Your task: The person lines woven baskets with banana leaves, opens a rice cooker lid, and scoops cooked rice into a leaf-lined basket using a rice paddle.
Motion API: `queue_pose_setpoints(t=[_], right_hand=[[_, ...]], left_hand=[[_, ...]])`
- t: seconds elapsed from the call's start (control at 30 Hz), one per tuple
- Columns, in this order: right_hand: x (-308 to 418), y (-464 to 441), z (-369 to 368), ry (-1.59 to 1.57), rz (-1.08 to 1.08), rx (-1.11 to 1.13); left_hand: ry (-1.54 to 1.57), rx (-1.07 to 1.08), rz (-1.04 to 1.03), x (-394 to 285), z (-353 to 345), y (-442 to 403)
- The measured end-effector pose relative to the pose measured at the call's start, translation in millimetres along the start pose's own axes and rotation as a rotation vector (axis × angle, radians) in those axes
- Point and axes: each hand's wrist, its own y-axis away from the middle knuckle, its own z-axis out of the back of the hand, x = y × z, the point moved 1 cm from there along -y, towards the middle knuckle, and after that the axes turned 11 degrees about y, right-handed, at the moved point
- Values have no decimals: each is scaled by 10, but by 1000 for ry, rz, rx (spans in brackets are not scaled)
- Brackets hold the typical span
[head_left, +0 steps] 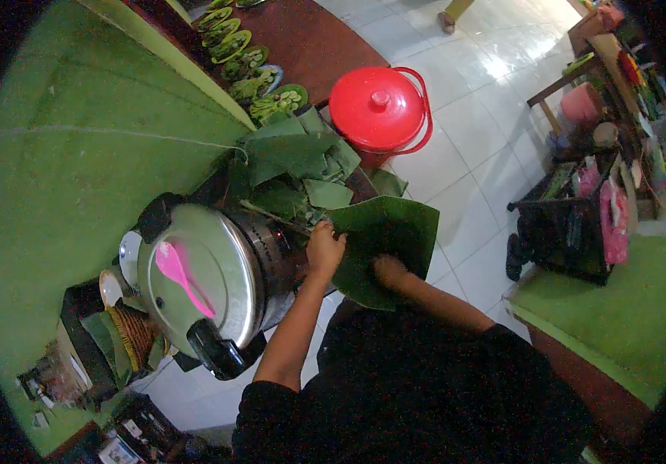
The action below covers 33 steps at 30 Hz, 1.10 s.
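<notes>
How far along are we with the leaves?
Looks done: green vegetables plated in a row. In hand: a large leaf, left hand at its edge, right hand on its surface. Apparently left: leaf pieces heaped by the rice cooker, whose lid is on, pink rice paddle on top.

The left hand [324, 249] and right hand [392, 272] are at a broad green leaf [383, 232], near a red lidded container [378, 108].

A broad, dark-green leaf piece [416, 232], smooth and slightly curved, spreads open with its near-left edge in the left hand [327, 249] and the right hand [389, 272] against its shadowed face. Just beyond, cut leaf pieces [290, 157] overlap in a loose heap between the silver cooker [275, 255] and red lidded container [372, 120].
</notes>
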Motion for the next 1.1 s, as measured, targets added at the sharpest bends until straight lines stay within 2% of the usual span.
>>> queue_pose_setpoints(t=[0.03, 0.1, 0.17, 0.27, 0.37, 0.47, 0.57, 0.67, 0.77, 0.87, 0.97, 1.1], right_hand=[[46, 139, 231, -75, 59, -167], [217, 747, 1301, -217, 178, -500], [158, 1171, 1720, -243, -18, -1011], [-83, 1324, 1663, -396, -545, -1181], [-362, 1325, 1339, -1445, -520, -605], [-347, 1405, 1341, -867, -520, -544], [-249, 1371, 1386, -1014, -502, -581], [-131, 1365, 1473, -778, -447, -688], [-40, 1371, 1739, -313, -554, -348], [-102, 1378, 1661, -573, -442, -327], [-184, 1428, 1465, -428, -300, -289], [-202, 1424, 1493, -615, -244, -461]], left_hand=[[-18, 9, 5, -19, 8, 3], [-28, 39, 24, -32, 24, -9], [-48, 63, 38, -94, 73, -24], [-111, 99, 64, -211, 135, -23], [-191, 142, 106, -218, 138, -89], [-251, 203, 151, -247, 150, -132], [-326, 226, 149, -369, 161, -159], [-370, 171, 57, -386, 172, -174], [-351, 149, -3, -348, 169, -169], [-305, 175, 18, -311, 151, -177], [-284, 149, -25, -287, 143, -146], [-227, 120, -124, -258, 127, -160]])
